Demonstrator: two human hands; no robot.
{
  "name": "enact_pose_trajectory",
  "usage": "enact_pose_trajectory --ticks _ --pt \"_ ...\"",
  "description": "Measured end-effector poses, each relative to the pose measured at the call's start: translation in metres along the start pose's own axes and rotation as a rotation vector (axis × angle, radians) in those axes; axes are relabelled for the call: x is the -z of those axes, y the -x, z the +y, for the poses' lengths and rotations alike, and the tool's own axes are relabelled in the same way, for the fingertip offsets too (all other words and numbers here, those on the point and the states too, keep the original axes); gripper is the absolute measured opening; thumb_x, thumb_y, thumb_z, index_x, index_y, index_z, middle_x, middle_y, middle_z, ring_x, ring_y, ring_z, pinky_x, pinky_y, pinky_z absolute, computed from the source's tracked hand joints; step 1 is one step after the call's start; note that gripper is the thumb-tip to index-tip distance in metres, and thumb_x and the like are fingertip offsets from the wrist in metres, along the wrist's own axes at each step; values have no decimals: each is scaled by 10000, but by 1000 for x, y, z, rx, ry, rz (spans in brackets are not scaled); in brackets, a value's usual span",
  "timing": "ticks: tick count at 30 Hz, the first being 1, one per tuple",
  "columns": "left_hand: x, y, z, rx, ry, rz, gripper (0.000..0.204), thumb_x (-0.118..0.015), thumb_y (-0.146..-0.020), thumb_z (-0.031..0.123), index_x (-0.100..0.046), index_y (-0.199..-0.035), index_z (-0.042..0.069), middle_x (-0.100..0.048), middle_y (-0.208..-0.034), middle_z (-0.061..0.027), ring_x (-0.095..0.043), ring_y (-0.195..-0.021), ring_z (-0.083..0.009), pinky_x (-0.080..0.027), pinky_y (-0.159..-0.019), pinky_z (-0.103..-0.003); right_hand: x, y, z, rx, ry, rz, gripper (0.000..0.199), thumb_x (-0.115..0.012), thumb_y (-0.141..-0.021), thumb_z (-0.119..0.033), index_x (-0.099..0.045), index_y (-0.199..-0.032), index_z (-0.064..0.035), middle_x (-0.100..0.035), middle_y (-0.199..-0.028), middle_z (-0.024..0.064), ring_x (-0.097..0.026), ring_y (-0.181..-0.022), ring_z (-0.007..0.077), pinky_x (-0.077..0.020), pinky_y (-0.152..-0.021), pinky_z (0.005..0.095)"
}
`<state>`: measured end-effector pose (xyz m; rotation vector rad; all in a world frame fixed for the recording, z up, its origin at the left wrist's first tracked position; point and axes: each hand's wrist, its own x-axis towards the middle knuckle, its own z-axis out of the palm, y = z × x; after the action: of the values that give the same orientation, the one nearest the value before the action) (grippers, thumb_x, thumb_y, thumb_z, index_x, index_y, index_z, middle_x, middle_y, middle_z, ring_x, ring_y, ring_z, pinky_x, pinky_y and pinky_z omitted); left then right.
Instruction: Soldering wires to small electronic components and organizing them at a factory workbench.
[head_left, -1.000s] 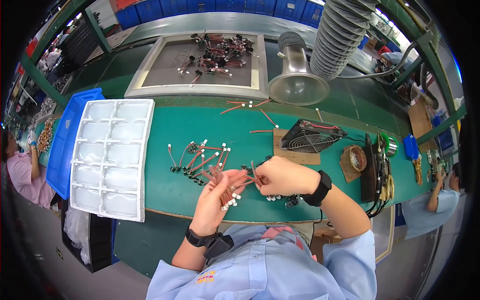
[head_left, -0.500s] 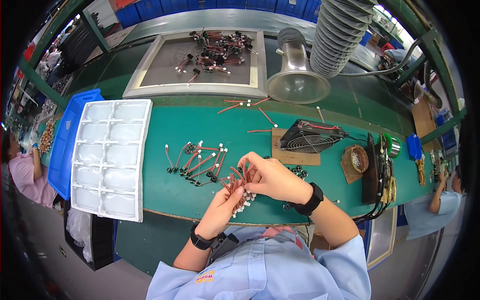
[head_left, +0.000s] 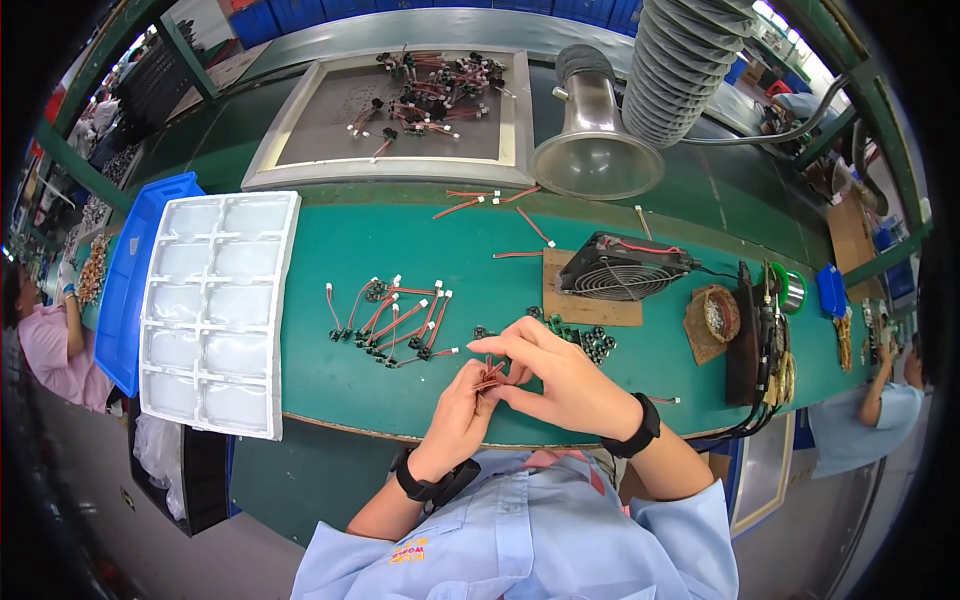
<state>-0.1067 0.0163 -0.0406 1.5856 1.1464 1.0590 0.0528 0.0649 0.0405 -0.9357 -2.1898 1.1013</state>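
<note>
Near the front edge of the green table my left hand [head_left: 460, 412] is closed round a bundle of short red-brown wires [head_left: 489, 376], whose ends stick up above the fingers. My right hand [head_left: 565, 388] curls over the same bundle from the other side, thumb and fingers round it; its index finger arches over the top. The white connectors on the bundle are mostly hidden by the hands. Left of them lies a group of small black-and-green parts with wires and white plugs [head_left: 390, 325]. Small dark round parts [head_left: 597, 345] lie just beyond my right hand.
A white compartment tray [head_left: 211, 318] leans on a blue bin [head_left: 150, 270] at left. A black fan [head_left: 625, 268] stands on a board, near a solder spool [head_left: 790, 288]. Behind are a framed panel [head_left: 300, 150] with wired parts and a metal extraction hood [head_left: 598, 165]. Two people sit at the sides.
The wire bundle has been drawn lower into my hands, so its white connectors no longer show. My right hand has shifted slightly right and down, uncovering more dark round parts behind it.
</note>
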Motion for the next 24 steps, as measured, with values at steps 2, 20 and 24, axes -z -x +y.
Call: enact_pose_trajectory --ticks 2,20,24 --pt "-1 2 -3 -53 -25 -12 248 -505 -863 17 -458 -1105 -9 -539 -956 -156 -559 -827 -302 -462 -699 -317 0 3 -1 23 38 24 428 -629 -752 17 -553 -1159 -94 -486 -947 87 -560 -769 151 -490 -645 246" --pt "0 -4 -30 149 1246 128 156 -397 -969 169 -484 -978 41 -535 -901 -66 -537 -842 -171 -452 -690 -289 -40 45 -9 -211 16 180 478 -685 -765 -168 -488 -1177 -26 -502 -1106 137 -533 -1006 272 -445 -809 355" --pt "-1 -9 14 254 1339 32 219 -366 -986 215 -494 -1033 44 -545 -946 -37 -535 -879 -131 -456 -713 -261 -68 25 -11 105 249 472 556 -657 -767 -214 -440 -1239 -15 -437 -1249 163 -441 -1152 334 -349 -942 451"
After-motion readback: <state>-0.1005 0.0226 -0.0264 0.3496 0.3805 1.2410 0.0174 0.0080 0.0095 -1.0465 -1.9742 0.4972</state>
